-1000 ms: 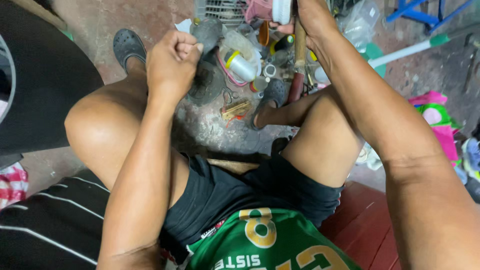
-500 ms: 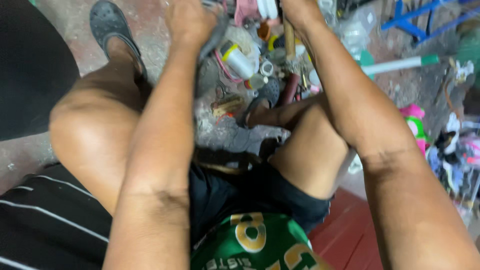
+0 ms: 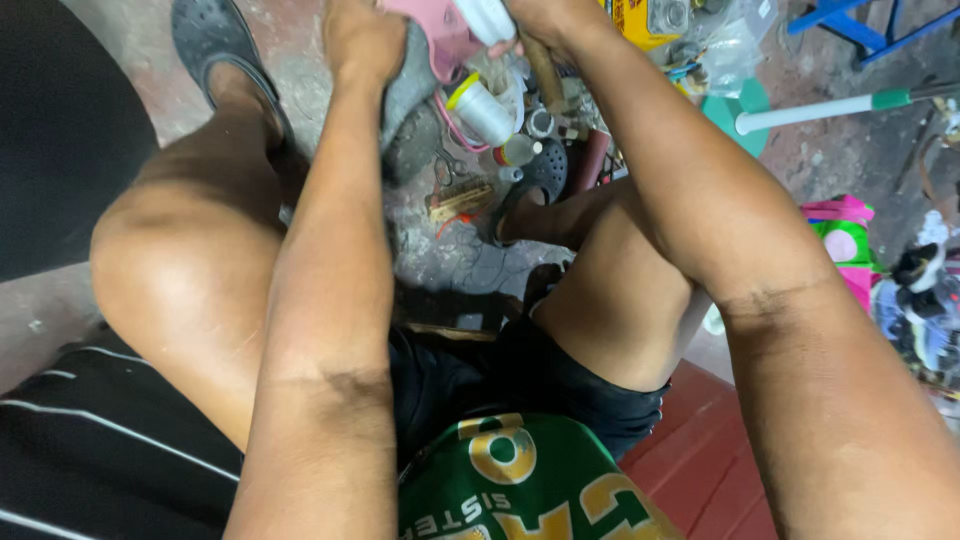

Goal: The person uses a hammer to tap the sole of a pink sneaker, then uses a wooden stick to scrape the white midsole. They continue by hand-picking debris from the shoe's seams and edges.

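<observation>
My left hand is at the top of the view, closed on a grey, floppy piece that hangs down from it. My right hand, partly cut off by the top edge, grips a pink and white item that touches the grey piece. A wooden handle sticks down just under this hand. Both forearms reach forward over my bare knees. Below the hands, a spool of white thread lies on the ground.
Small bottles, tools and scraps litter the concrete between my sandalled feet. A white pole with a green end and a blue frame are at the right, with a pink-green bag. I sit on a red bench.
Both hands have moved up to the frame's top edge. My left hand, earlier a raised fist, now grips the grey piece against the pink item. The view has shifted.
</observation>
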